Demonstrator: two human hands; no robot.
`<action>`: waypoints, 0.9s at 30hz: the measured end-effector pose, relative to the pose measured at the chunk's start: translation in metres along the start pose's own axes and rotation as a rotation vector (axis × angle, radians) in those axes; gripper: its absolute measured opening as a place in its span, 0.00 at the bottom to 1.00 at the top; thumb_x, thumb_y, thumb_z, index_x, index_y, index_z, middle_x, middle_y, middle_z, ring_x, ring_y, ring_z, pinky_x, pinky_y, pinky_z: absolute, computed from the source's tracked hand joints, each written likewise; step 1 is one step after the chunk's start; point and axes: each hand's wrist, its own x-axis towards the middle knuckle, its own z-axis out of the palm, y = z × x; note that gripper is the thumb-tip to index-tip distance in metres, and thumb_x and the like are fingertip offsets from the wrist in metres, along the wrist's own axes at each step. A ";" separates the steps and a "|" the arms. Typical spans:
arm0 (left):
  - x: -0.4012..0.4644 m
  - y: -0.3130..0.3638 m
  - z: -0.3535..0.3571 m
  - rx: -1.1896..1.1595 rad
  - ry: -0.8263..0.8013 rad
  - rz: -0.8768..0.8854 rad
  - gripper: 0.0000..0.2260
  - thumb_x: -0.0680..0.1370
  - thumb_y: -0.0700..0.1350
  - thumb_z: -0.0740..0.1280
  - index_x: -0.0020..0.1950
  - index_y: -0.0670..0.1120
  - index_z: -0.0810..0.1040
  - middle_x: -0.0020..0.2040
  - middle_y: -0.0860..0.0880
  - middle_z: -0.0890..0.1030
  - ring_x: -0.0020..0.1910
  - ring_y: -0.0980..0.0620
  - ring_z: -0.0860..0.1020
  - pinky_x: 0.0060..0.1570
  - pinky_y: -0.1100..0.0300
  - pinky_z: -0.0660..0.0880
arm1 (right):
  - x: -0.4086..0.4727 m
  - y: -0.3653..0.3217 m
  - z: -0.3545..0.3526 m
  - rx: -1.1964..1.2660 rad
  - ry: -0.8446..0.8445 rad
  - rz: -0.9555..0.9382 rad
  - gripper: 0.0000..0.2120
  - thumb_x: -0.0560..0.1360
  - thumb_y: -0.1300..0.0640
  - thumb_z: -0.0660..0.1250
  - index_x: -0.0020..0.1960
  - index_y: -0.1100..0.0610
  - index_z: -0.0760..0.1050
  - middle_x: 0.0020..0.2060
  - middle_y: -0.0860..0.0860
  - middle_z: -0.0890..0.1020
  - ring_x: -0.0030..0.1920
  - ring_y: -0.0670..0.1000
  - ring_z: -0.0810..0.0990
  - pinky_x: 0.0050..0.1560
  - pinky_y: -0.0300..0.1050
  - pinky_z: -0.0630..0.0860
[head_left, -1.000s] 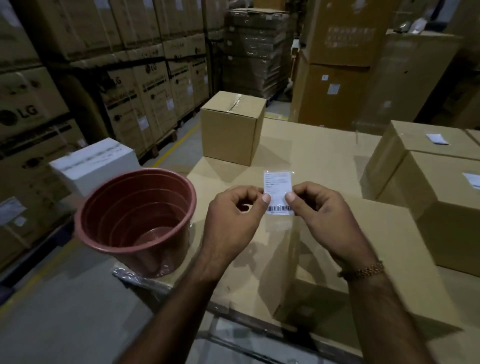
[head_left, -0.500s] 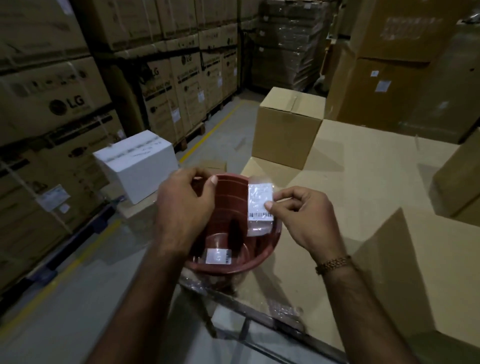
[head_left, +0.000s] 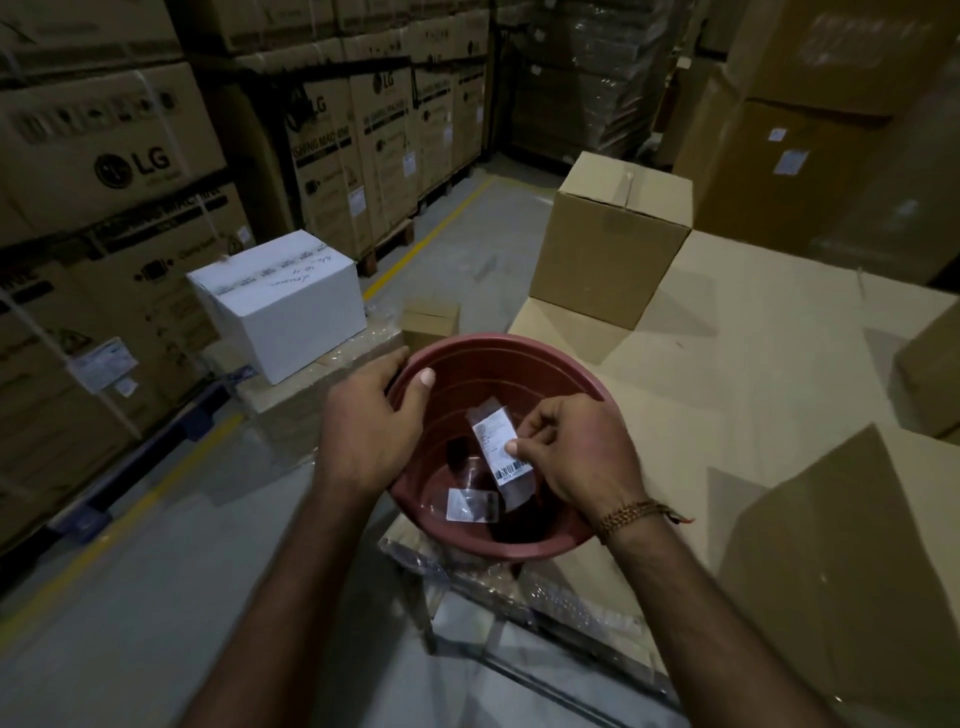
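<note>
The packet (head_left: 501, 452) is a small clear plastic sleeve with a white printed label and a barcode at its lower end. It hangs tilted inside the mouth of the tub (head_left: 519, 347), above the tub's floor. The right hand (head_left: 576, 457) pinches the packet's right edge between thumb and curled fingers, covering part of that edge. The left hand (head_left: 369, 431) grips the tub's left rim, thumb inside the wall. The tub is round, reddish-brown plastic with ridged walls. A second packet (head_left: 470, 505) lies flat on the tub's bottom. Behind the tub to the left stands a white box (head_left: 280, 301), and just behind the tub is a small carton (head_left: 431, 319). Behind it to the right is a taller brown carton (head_left: 613, 239), on the cardboard surface (head_left: 753, 374) that stretches right of the tub.
</note>
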 end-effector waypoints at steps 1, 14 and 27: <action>0.001 -0.003 0.001 -0.008 0.001 0.004 0.18 0.84 0.52 0.69 0.73 0.48 0.80 0.64 0.49 0.85 0.55 0.60 0.77 0.51 0.68 0.70 | 0.002 -0.002 0.002 -0.013 -0.013 -0.003 0.12 0.67 0.49 0.85 0.36 0.49 0.82 0.29 0.41 0.83 0.34 0.39 0.82 0.40 0.41 0.79; 0.004 -0.022 0.007 -0.086 0.043 -0.001 0.17 0.84 0.49 0.70 0.72 0.48 0.81 0.63 0.50 0.84 0.56 0.58 0.79 0.44 0.82 0.68 | 0.019 -0.018 0.016 -0.064 -0.175 -0.011 0.10 0.69 0.48 0.84 0.38 0.49 0.85 0.29 0.41 0.85 0.31 0.44 0.85 0.39 0.46 0.85; 0.002 -0.022 0.009 -0.107 0.046 -0.007 0.17 0.84 0.46 0.70 0.72 0.46 0.80 0.62 0.49 0.84 0.55 0.58 0.79 0.45 0.84 0.67 | 0.056 -0.031 0.033 -0.377 -0.484 -0.142 0.11 0.70 0.49 0.84 0.50 0.50 0.89 0.44 0.46 0.87 0.46 0.47 0.85 0.51 0.41 0.79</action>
